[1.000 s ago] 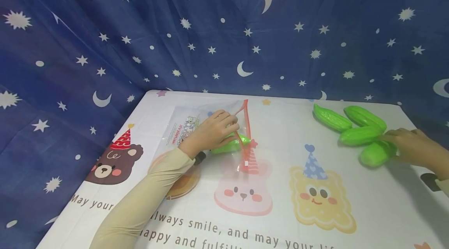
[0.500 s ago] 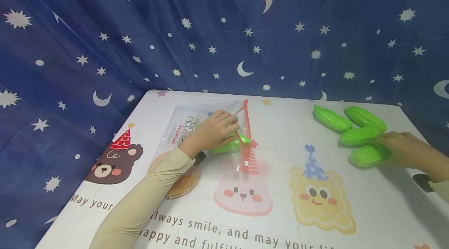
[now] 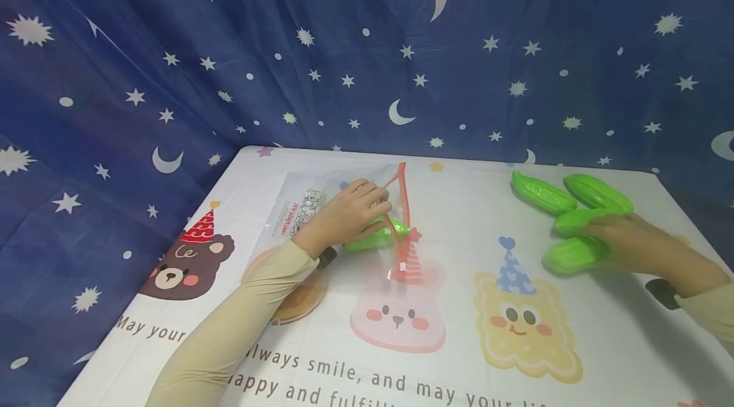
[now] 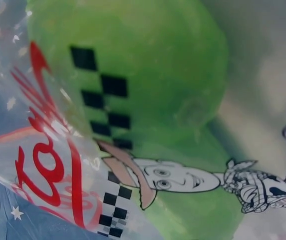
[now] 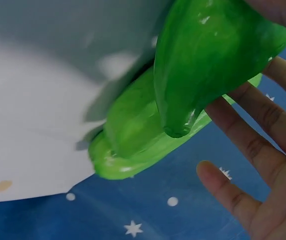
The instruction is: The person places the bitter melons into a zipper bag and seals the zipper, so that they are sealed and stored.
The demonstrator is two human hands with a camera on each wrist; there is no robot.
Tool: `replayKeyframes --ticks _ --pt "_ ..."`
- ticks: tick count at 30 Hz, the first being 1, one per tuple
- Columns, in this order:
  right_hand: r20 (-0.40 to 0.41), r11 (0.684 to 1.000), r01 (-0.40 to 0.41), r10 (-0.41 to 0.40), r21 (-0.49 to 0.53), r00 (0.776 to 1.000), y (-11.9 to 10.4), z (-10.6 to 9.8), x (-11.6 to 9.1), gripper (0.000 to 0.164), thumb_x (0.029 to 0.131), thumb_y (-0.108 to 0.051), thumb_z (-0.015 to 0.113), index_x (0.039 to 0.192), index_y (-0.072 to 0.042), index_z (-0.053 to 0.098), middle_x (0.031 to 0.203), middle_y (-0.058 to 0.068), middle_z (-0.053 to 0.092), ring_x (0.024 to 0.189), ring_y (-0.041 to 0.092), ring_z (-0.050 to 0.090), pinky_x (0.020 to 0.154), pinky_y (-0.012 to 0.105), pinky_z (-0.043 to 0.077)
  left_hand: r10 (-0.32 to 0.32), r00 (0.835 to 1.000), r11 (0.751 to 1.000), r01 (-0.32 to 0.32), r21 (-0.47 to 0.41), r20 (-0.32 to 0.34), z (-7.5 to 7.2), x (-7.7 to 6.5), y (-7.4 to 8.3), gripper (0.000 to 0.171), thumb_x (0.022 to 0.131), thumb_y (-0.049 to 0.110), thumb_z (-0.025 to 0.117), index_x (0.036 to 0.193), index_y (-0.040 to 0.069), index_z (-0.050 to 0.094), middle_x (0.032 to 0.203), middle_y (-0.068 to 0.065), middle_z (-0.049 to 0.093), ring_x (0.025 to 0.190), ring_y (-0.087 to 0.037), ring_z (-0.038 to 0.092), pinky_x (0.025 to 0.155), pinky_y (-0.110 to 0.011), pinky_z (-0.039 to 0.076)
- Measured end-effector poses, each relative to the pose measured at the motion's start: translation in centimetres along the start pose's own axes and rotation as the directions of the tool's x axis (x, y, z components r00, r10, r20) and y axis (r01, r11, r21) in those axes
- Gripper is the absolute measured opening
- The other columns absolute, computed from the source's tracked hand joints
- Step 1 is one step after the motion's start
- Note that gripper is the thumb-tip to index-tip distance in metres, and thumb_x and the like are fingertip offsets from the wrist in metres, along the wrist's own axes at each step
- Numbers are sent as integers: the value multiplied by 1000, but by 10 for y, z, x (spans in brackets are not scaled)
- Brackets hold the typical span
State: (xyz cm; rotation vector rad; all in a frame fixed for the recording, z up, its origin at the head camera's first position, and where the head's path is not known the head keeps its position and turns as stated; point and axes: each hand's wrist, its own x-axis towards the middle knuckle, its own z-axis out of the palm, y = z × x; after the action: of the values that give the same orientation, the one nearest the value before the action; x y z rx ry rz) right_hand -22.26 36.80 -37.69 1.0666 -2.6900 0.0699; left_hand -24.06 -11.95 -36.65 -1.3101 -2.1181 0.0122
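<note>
In the head view my left hand (image 3: 355, 213) pinches the red-edged mouth of a clear zip bag (image 3: 281, 219), which lies on the table. Under that hand a green cucumber-shaped toy vegetable (image 3: 373, 239) shows through the plastic. The left wrist view looks through printed film at blurred green shapes (image 4: 147, 45), apparently more than one. My right hand (image 3: 636, 244) grips another green toy vegetable (image 3: 573, 255), raised over the table at the right. Seen from the right wrist, its tapered stem end (image 5: 182, 100) points away from the palm, with some fingers spread behind it.
Beyond the right hand lie more green toy vegetables (image 3: 541, 193) close together, one partly hidden by the fingers. The white tablecloth (image 3: 459, 216) carries printed cartoon figures. A blue star-patterned curtain (image 3: 367, 76) hangs behind and to the left of the table.
My right hand has moved left with the gripped toy vegetable, from the table's right side toward the middle. The left hand and the bag have stayed put.
</note>
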Motion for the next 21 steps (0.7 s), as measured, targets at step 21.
replayKeyframes --ticks 21 --pt "181 1000 -12 11 6 983 -32 -3 22 41 57 -16 83 94 -9 69 93 5 66 88 29 64 76 47 53 2 1000 1000 -2 -5 -10 -2 0 0 21 85 29 66 92 10 59 96 -4 61 92 -22 57 92 -34 44"
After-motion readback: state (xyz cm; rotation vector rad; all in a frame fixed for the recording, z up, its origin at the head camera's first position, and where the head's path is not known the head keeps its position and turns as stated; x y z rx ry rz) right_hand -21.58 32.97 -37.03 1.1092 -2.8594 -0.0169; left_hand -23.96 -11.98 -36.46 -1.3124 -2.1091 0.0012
